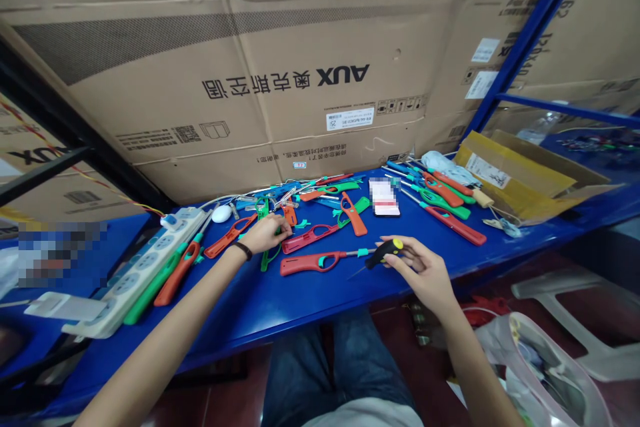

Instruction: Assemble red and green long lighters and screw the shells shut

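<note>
My right hand (423,267) grips a short screwdriver (383,253) with a black handle and yellow cap, its tip pointing left and down. Just left of it lies a red long-nosed lighter (313,261) with a teal nozzle. My left hand (267,233), with a black band at the wrist, reaches into the pile of lighter parts, its fingers curled on a small piece I cannot make out beside a green shell (270,255). Several red, orange and green lighters (350,210) lie scattered on the blue table (300,300).
A white power strip (145,267) lies at the left beside green and orange lighters. A phone (385,198) rests mid-table. More lighters (445,203) and an open cardboard box (520,177) sit right. Large cartons (280,60) back the table. A plastic bag (545,367) and white stool (585,307) stand lower right.
</note>
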Tool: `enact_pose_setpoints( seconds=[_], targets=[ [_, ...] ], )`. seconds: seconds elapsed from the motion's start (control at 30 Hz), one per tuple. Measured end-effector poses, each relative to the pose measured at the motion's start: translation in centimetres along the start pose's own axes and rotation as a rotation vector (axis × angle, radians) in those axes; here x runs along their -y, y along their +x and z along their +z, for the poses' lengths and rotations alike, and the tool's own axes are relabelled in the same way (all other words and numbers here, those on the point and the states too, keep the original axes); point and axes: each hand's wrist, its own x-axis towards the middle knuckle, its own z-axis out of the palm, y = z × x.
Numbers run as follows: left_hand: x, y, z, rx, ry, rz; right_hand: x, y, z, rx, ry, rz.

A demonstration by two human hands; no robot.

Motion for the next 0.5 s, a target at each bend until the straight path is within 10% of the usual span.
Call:
enact_pose_setpoints(
  seconds=[0.5],
  targets=[
    [-6.2, -6.2, -4.3, 0.151, 0.314, 0.190, 0.4, 0.1, 0.8, 0.018, 0.014, -0.018]
  ],
)
